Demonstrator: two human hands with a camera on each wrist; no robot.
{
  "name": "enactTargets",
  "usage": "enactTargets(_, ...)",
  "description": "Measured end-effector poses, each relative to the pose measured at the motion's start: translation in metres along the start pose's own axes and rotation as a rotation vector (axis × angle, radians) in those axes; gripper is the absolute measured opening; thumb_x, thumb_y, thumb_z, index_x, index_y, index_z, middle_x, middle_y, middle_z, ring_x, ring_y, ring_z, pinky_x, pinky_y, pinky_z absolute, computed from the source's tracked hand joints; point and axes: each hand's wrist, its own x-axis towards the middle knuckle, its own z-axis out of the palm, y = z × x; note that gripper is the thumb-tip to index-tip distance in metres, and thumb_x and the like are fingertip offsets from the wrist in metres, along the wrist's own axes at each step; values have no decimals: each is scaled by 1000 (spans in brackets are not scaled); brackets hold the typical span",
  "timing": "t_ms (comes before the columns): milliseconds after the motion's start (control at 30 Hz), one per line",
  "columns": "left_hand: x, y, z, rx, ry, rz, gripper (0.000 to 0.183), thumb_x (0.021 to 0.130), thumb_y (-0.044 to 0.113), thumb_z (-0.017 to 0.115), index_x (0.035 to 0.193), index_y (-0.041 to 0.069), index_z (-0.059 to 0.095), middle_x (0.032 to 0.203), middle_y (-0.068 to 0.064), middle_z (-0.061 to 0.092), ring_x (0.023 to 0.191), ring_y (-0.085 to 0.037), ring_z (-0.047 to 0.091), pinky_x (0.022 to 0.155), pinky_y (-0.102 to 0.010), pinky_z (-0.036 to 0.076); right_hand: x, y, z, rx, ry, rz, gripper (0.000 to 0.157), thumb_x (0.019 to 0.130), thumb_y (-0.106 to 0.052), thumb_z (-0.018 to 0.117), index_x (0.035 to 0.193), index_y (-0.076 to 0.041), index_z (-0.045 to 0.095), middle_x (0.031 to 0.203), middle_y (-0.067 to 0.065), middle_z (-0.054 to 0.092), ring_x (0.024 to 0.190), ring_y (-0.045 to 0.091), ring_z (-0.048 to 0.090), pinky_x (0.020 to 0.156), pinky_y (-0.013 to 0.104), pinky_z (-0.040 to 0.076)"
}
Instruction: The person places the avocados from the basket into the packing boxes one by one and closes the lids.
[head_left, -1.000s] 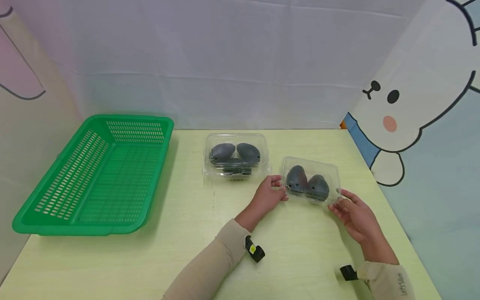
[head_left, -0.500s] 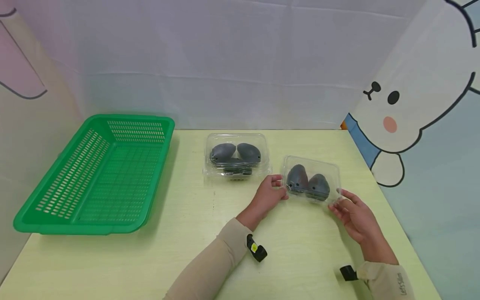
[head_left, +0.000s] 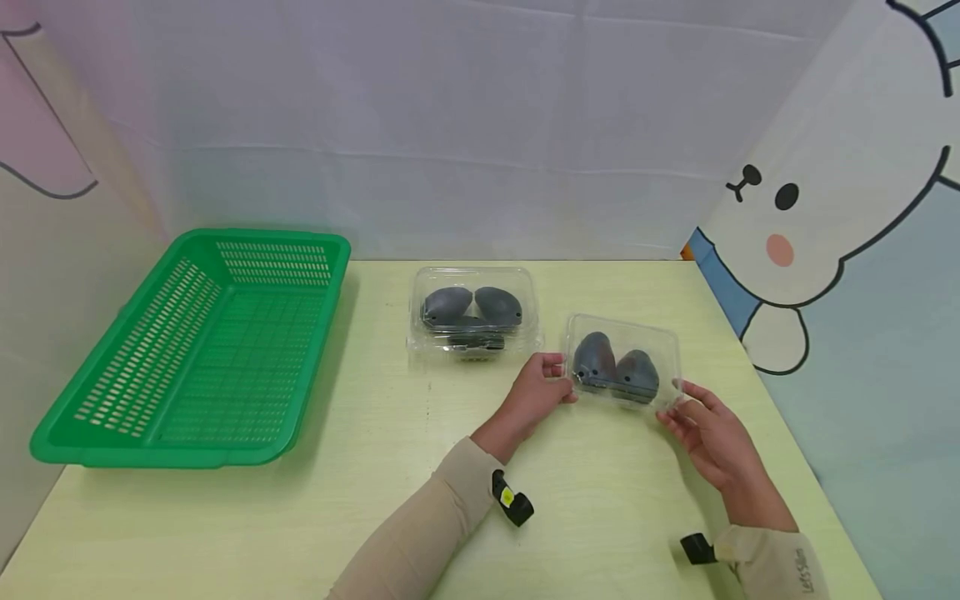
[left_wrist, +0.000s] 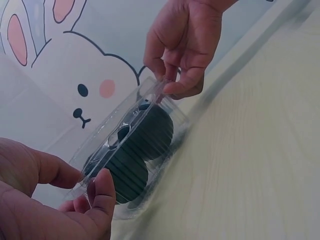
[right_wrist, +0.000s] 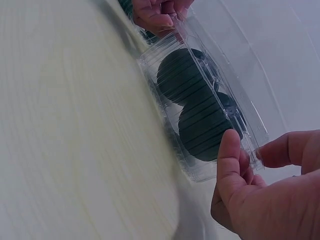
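A clear plastic clamshell box [head_left: 645, 327] with dark purplish-grey oval fruits [head_left: 637, 375] in it is at the right of the table, turned slightly askew. My left hand [head_left: 532, 393] pinches its left front corner between thumb and fingers. At the opposite front corner, my right hand [head_left: 711, 435] pinches the rim, as the right wrist view also shows. The left wrist view has the fruits [left_wrist: 150, 132] side by side behind the ribbed plastic wall. To the left, a second clamshell box [head_left: 472, 273] holds similar dark fruits [head_left: 498, 307].
A large green plastic basket [head_left: 288, 429] with slotted sides stands at the left of the pale wooden table [head_left: 375, 467]. Behind the table hangs a light cloth [head_left: 450, 108], and a cartoon-printed cloth [head_left: 862, 250] lines the right side.
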Motion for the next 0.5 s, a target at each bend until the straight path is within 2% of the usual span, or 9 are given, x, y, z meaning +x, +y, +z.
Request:
enactTargets(200,-1,-1,-1,-18,-13,-8,43,101,-3,59,142,-4,47,119,-13,49,94,-22,62,89,-36,58,-1,1,-1,2,-8,-9,29,109,-9,49,137,-10,41,124,-1,52,98,9,66,90,21,55)
enactTargets(500,1,-3,-1,-34,-7,-10,43,99,-5,59,141,-3,47,115,-11,48,91,-21,60,88,-36,58,0,2,-1,12,-20,-24,27,109,-8,48,135,-10,41,124,0,52,97,10,68,89,21,55)
